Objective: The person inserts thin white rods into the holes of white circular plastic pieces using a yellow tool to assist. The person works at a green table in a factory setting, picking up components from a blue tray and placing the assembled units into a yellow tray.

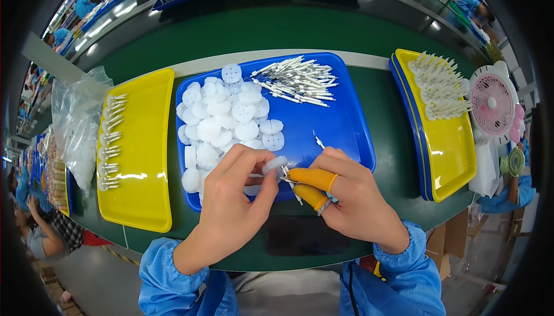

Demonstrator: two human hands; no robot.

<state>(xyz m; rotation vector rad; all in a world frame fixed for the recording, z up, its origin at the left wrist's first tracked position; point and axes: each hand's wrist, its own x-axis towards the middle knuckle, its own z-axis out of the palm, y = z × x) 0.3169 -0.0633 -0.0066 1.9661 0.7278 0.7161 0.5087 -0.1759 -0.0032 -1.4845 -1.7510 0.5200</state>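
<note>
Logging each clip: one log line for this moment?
left hand: pinches white disc | right hand: holds thin pin at disc | over blue tray

Over the blue tray's [346,125] near edge, the left hand [234,200] pinches a white disc [274,164] while the right hand [352,195], with orange finger cots [311,177], holds a thin white stick [290,184] against it. White discs [222,117] fill the tray's left half; sticks [300,79] lie at its far edge.

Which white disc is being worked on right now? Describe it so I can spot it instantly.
Start at the blue tray in the middle of the green table. At its near edge, the left hand pinches one white disc between its fingertips. Unlike the heaped discs, it is lifted clear.
</note>
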